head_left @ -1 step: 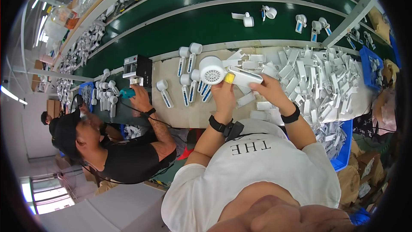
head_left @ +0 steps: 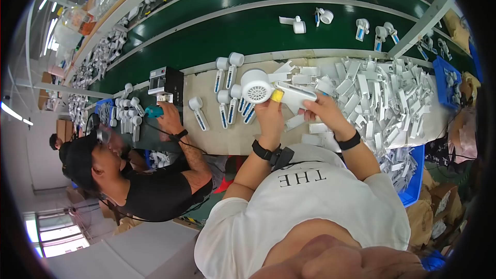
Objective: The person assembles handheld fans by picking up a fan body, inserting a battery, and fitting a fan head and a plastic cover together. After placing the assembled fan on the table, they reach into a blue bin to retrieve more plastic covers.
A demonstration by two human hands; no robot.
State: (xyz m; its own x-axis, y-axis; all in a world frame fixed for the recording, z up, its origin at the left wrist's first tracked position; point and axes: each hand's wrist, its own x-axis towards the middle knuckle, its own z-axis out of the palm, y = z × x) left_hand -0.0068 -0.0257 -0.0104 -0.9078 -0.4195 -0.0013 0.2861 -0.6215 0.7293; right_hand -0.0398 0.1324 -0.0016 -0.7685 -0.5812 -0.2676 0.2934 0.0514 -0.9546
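A white handheld fan (head_left: pixel 257 87) with a round grilled head is held in front of my chest, above the table. My left hand (head_left: pixel 269 119) is closed round it where the head meets the handle (head_left: pixel 295 96), and something yellow (head_left: pixel 277 95) covers the thumb tip. The fingers of my right hand (head_left: pixel 326 112) pinch the handle's far right end. Several similar fans with blue strips on their handles, such as one fan (head_left: pixel 198 112), lie on the table to the left. A heap of loose white casing parts (head_left: pixel 374 98) lies to the right of my hands.
A co-worker (head_left: pixel 155 186) at the left holds a teal power tool (head_left: pixel 153 111) beside a black-and-silver device (head_left: pixel 165 85). Behind the table runs a green conveyor belt (head_left: pixel 237 31) carrying several fans. A blue bin (head_left: pixel 413 191) of parts stands below the table's right side.
The fan's handle has turned slightly in my hands. My right fingers have shifted a little at its end, with more of them showing beneath it.
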